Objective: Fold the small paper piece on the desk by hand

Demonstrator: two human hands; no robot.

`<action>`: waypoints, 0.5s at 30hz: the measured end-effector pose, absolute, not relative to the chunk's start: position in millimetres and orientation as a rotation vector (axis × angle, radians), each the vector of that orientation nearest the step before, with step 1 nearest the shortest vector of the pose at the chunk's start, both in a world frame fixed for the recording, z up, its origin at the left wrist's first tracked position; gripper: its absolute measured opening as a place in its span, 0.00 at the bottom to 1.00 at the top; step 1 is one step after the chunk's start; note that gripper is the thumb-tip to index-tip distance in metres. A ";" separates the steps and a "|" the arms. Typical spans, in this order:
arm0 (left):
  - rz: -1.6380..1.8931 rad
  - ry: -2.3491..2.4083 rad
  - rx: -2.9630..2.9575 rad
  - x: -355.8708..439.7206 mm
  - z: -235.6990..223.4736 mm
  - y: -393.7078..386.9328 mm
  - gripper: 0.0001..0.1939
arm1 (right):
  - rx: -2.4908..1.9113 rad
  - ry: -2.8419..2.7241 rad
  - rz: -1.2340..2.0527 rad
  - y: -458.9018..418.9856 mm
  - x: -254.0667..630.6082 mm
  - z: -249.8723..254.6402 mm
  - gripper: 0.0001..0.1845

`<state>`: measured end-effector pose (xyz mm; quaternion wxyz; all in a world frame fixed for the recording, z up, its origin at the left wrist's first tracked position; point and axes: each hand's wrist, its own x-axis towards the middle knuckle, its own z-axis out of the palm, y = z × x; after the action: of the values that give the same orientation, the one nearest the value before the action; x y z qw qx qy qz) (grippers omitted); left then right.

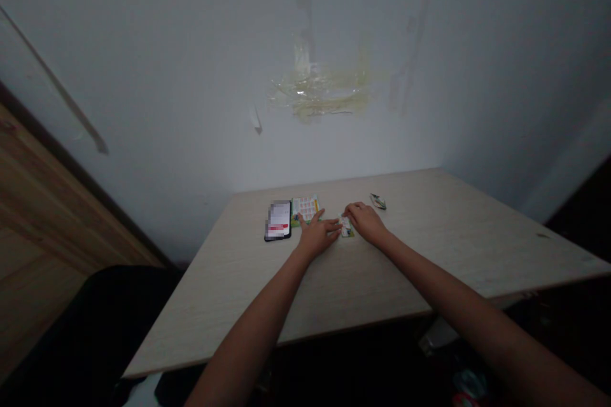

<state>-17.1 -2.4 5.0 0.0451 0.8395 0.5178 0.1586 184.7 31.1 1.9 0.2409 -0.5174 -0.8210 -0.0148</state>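
My left hand [317,236] lies on the table with its fingers spread. Its thumb and index finger rest at the lower edge of a printed sheet [306,203] with rows of small pictures and green and yellow borders. The other fingertips reach the left edge of a small printed card [347,229]. My right hand [366,221] is closed, its fingers bent together at the upper right of that card; its exact grip is too small to make out. A phone [287,219] with a lit screen lies left of the sheet.
A crumpled paper scrap [378,201] lies beyond my right hand. The pale wooden table [229,273] meets a wall [191,76] with old tape [329,92] on it. A dark shape, perhaps a chair [114,318], stands at the left; a small dark mark [543,235] is near the right edge.
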 end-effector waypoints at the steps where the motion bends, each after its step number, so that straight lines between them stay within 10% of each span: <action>1: 0.484 1.577 2.572 -17.2 4.8 -2.1 0.16 | -1.424 -2.247 -0.049 32.1 183.9 2.0 0.09; 15: 0.492 1.567 2.574 -17.0 5.0 -1.7 0.16 | -1.453 -2.269 -0.077 33.2 181.5 -0.2 0.13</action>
<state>-17.0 -1.7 5.0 0.0440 0.8423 0.5126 0.1609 181.5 33.2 -0.2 0.2212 -0.5257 -0.8209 -0.0277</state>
